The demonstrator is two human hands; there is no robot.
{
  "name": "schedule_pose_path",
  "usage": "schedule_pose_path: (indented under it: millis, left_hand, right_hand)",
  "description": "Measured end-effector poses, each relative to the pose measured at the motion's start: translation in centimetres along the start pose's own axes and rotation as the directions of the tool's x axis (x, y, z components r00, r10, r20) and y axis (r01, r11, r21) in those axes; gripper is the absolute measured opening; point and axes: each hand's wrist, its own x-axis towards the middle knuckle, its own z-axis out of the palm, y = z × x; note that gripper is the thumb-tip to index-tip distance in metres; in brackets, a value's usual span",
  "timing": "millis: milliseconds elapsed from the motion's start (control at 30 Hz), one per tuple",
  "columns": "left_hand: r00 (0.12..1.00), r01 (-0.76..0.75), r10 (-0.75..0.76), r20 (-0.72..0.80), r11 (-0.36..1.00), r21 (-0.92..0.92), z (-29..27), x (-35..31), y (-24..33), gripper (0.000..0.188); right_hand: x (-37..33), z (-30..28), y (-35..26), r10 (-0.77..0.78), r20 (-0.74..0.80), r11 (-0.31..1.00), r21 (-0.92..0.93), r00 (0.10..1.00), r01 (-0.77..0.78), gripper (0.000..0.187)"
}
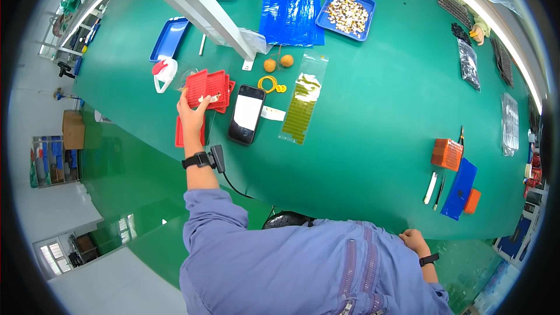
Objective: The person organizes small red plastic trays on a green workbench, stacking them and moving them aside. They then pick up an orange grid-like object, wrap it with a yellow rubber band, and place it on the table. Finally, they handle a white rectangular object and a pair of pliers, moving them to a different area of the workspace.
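Note:
At the left part of the green table (361, 186), my left hand (191, 115) grips the near edge of a red grid tray (197, 83), thumb on one side and fingers on the other. More red trays (217, 90) lie overlapped against it, with small pale bits by my thumb. Another red tray (180, 131) is partly hidden behind my hand and wrist. A black phone (245, 118) with a lit screen lies just right of them. By the table's near edge, my right hand (413, 239) has its fingers curled; whatever they might hold is hidden.
Beyond the trays stand a white-and-red bottle (165, 72) and a grey post (216, 20). A clear bag of olive strips (302, 105) and yellow rings (268, 84) lie right of the phone. Farther back is a blue tray of small pieces (367, 30). A co-worker's hand (478, 34) shows at far right.

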Motion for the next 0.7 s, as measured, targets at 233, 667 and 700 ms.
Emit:
schedule_pose_path:
  millis: [233,667,700]
  left_hand:
    - [0.894,-0.435,0.437,0.093,0.899,-0.046,-0.3,-11.6,4.1,0.083]
    - [0.940,-0.342,0.339,0.049,0.922,0.182,2.1,-9.5,3.2,0.072]
    - [0.944,-0.322,0.329,0.016,0.912,0.255,1.9,-7.0,2.3,0.070]
  right_hand:
    - [0.0,-0.2,-0.4,0.033,0.014,0.998,0.061,0.999,-0.034,0.024]
    - [0.1,-1.3,-1.5,0.063,0.074,0.997,0.040,0.995,-0.066,0.021]
    - [0.2,-1.4,-1.3,0.062,0.082,0.996,0.064,0.995,-0.068,0.023]
